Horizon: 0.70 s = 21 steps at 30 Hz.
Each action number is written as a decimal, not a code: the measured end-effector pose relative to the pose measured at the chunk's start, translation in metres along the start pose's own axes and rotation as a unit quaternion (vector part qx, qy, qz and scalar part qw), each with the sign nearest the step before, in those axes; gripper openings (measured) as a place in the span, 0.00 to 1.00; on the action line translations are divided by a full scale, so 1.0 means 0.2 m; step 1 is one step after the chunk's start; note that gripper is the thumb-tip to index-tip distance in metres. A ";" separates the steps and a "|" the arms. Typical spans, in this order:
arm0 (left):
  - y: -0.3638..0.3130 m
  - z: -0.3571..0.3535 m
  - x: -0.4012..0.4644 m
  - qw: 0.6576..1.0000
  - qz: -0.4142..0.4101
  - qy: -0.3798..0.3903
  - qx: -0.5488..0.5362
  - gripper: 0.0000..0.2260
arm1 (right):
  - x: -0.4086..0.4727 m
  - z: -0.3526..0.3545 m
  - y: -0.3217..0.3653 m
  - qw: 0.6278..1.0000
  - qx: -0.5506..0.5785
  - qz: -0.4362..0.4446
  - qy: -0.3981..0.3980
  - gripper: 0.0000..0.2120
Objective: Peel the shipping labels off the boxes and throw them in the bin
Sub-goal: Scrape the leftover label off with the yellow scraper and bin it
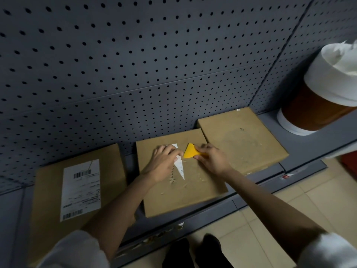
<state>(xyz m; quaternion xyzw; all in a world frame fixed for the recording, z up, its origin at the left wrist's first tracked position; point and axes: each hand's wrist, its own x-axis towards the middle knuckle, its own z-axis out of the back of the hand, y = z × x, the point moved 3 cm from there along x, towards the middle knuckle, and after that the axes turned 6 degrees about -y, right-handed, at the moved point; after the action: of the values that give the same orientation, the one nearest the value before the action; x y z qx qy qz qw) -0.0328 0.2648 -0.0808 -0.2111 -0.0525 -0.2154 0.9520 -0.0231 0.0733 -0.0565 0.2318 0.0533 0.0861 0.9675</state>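
Centre of the frame: the middle box point(185, 180) has only a torn white strip of label point(180, 167) left, with little scraps around it. The left hand point(163, 163) pinches the strip's top end, and the right hand point(211, 157) grips a yellow scraper point(190, 151) right beside it. The lower-left box point(50, 190) has its full label point(81, 189). The right box point(243, 140) is bare, and the bin point(326, 93) sits upper right.
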 end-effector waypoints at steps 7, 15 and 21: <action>0.00 0.04 0.05 0.997 -0.061 0.051 0.025 0.06 | 0.00 -0.01 0.00 1.000 0.007 0.015 -0.004 0.22; -0.05 0.05 0.11 0.988 -0.111 0.072 0.080 0.04 | 0.01 -0.03 -0.02 1.000 0.002 0.016 -0.004 0.22; -0.07 0.05 0.11 0.984 -0.126 0.076 0.101 0.08 | 0.01 -0.04 -0.03 1.000 -0.012 0.018 -0.006 0.22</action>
<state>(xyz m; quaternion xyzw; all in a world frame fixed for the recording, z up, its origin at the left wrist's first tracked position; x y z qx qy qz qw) -0.0183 0.2492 -0.0624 -0.0887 -0.0274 -0.3424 0.9350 -0.0215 0.0722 -0.0667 0.2218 0.0420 0.1026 0.9688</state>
